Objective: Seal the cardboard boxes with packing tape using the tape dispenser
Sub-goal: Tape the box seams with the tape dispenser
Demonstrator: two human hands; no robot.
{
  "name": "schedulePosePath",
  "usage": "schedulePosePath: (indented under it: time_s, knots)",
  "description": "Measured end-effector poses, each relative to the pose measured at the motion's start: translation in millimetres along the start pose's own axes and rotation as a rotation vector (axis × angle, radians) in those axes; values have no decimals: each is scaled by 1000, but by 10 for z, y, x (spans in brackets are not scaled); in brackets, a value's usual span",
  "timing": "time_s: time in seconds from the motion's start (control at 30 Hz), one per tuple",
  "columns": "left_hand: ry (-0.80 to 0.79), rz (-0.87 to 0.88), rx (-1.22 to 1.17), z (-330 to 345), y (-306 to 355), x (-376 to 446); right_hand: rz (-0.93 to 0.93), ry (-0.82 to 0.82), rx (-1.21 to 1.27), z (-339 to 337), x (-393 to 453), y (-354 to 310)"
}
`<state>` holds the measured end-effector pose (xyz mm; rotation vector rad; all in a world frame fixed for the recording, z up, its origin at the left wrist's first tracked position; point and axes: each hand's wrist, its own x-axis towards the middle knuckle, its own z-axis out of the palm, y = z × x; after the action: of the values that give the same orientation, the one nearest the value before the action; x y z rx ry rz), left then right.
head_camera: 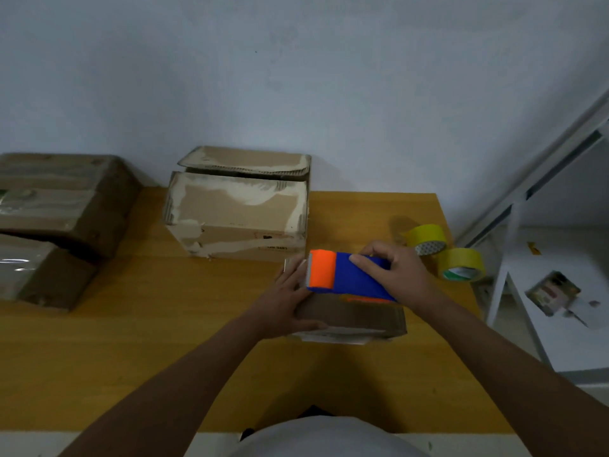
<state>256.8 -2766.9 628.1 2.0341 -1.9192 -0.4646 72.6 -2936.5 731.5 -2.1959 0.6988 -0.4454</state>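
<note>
From the head camera, a yellow wooden table (pixel 197 357) runs along a pale wall, and a small brown box (pixel 356 316) lies on it right of centre, near the person. The left hand (pixel 290 301) rests on the box's left end, fingers fairly straight along the top and thumb along the near side, steadying it rather than gripping. The right hand (pixel 395 275) holds a blue and orange dispenser (pixel 346 275) (orange end pointing left), fingers curled over the top of its blue body. The dispenser lies on top of the box, its orange end just beside the left fingers; whether tape is already stuck down under it cannot be told. Behind the small box, against the wall, stands a larger box (pixel 237 209) with torn, pale patches and its top flaps not flat. At the table's left edge sit two more boxes (pixel 62 199), one leaning on the other, both shiny with tape. Two yellow tape rolls (pixel 461 263) lie near the right edge, just beyond the right hand, touching each other. Off the table to the right is a white shelf (pixel 566 324) with a small carton (pixel 550 293) on it.
</note>
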Motion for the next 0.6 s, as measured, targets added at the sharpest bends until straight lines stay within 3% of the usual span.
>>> schedulePosePath:
  time_s: [0.2, 0.27, 0.33, 0.43, 0.5, 0.6]
  knots:
    - [-54, -54, -50, -200, 80, -6, 30, 15, 44, 4, -5, 163]
    - [97, -193, -294, -299, 146, -45, 30, 21, 47, -5, -17, 174]
    - [270, -481, -746, -393, 253, -99, 27, 15, 35, 2, -30, 166]
    - [209, -781, -1461, -502, 422, -110, 41, 1, 19, 3, -40, 131]
    - [101, -838, -1631, -538, 496, -85, 40, -5, 15, -8, -42, 107]
    - [115, -791, -1739, -574, 531, -60, 32, -25, 10, -17, -48, 84]
